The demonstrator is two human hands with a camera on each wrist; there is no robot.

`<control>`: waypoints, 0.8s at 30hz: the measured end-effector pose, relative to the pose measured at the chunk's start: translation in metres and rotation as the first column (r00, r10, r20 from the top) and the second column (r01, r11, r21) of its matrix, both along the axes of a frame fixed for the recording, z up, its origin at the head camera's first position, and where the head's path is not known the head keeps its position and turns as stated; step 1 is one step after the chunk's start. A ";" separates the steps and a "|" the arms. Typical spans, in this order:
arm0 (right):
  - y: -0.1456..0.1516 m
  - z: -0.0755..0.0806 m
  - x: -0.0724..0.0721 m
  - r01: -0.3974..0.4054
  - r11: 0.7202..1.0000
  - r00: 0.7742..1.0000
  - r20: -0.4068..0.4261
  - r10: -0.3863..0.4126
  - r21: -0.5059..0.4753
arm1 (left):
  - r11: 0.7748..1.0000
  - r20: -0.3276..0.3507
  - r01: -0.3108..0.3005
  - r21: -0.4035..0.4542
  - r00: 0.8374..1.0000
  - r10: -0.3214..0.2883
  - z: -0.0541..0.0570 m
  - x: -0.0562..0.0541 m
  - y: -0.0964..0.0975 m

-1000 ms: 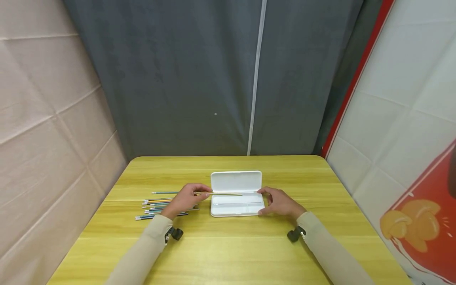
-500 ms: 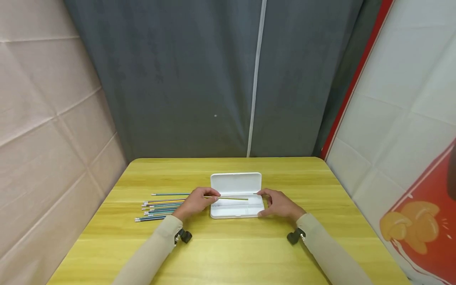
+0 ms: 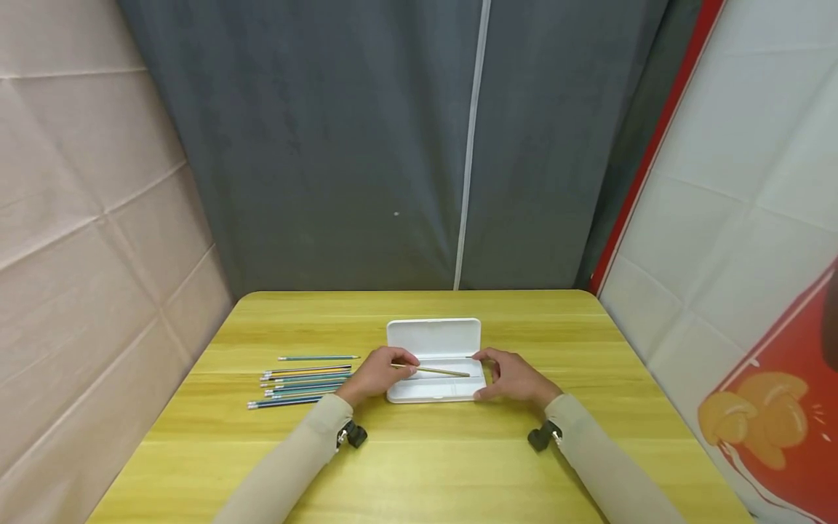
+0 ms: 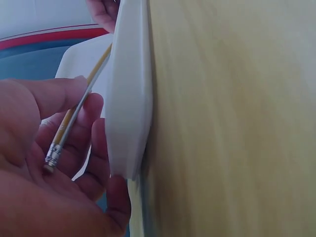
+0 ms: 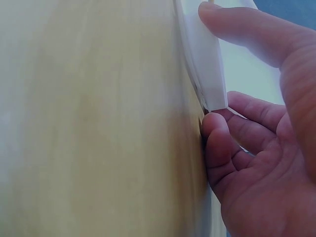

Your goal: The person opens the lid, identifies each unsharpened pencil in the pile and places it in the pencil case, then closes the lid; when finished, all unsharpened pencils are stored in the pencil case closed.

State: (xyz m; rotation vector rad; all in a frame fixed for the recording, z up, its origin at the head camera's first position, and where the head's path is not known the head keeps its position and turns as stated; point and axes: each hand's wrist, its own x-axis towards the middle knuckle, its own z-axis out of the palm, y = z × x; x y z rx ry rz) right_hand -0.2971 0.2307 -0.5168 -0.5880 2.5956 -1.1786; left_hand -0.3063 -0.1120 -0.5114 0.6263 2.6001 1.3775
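Note:
A white pencil case point(image 3: 419, 394) lies on the table with its lid point(image 3: 433, 336) raised at the back. My left hand point(image 3: 380, 372) pinches a yellow pencil point(image 3: 447, 372) between thumb and fingers, and the pencil slants over the case's open base. In the left wrist view, the pencil's eraser end point(image 4: 52, 157) points back toward the palm, and one long side looks grey. At the case's right end, my right hand point(image 3: 515, 376) grips it, thumb point(image 5: 232, 19) on the near side and fingers behind. Parts of the case's inside are hidden by the left hand and pencil.
Left of the case, a group of several pencils point(image 3: 308, 380) lies roughly side by side, eraser ends to the left. One separate green pencil point(image 3: 317, 357) lies behind them. A grey curtain point(image 3: 340, 145) hangs beyond the far edge of the wooden table point(image 3: 425, 466).
My left hand has carried the pencil rightward and a little nearer over the case, its tip now tilting down to the right. The right hand has stayed on the case.

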 end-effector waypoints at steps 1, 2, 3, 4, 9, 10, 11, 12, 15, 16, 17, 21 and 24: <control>0.000 0.000 0.000 0.001 1.000 1.000 0.002 -0.001 -0.001 | 1.000 -0.002 0.005 -0.004 1.000 -0.005 0.000 0.000 0.001; 0.000 0.000 0.000 0.001 1.000 1.000 0.000 -0.001 0.000 | 1.000 -0.002 0.009 -0.009 1.000 -0.009 0.000 0.000 0.002; -0.001 0.000 0.000 0.001 1.000 1.000 -0.001 -0.001 0.000 | 1.000 -0.001 0.010 -0.016 1.000 -0.010 0.000 0.000 0.003; -0.001 0.001 0.000 0.000 1.000 1.000 -0.001 0.000 0.000 | 1.000 -0.003 0.014 -0.021 1.000 -0.014 0.000 0.000 0.004; 0.000 0.000 0.000 -0.002 1.000 1.000 -0.010 0.002 0.008 | 0.998 -0.027 0.035 -0.058 0.999 -0.037 0.000 0.000 0.009; 0.001 0.000 0.000 -0.001 1.000 1.000 -0.011 0.002 0.009 | 0.997 -0.034 0.038 -0.065 0.999 -0.041 0.000 0.000 0.011; 0.001 0.000 0.000 -0.001 1.000 1.000 -0.011 0.001 0.009 | 0.996 -0.047 0.039 -0.082 0.998 -0.043 0.000 0.001 0.012; 0.001 0.000 0.000 -0.001 1.000 1.000 -0.011 0.001 0.009 | 0.995 -0.056 0.036 -0.097 0.998 -0.042 0.000 0.001 0.013; 0.001 0.000 0.000 -0.002 1.000 1.000 -0.011 0.002 0.009 | 0.989 -0.084 0.028 -0.145 0.996 -0.040 0.001 0.002 0.016; 0.001 0.000 0.000 -0.002 1.000 1.000 -0.010 0.002 0.010 | 0.987 -0.091 0.023 -0.157 0.995 -0.038 0.001 0.002 0.017; 0.001 -0.001 0.000 -0.001 1.000 1.000 -0.011 0.001 0.011 | 0.985 -0.098 0.018 -0.172 0.995 -0.036 0.001 0.003 0.018; 0.000 0.001 0.000 0.007 1.000 1.000 -0.008 -0.007 0.017 | 0.978 -0.110 0.010 -0.207 0.993 -0.034 0.000 0.004 0.019; 0.000 0.001 0.000 0.010 1.000 1.000 -0.010 -0.010 0.021 | 0.975 -0.130 0.022 -0.222 0.990 -0.051 0.000 0.004 0.019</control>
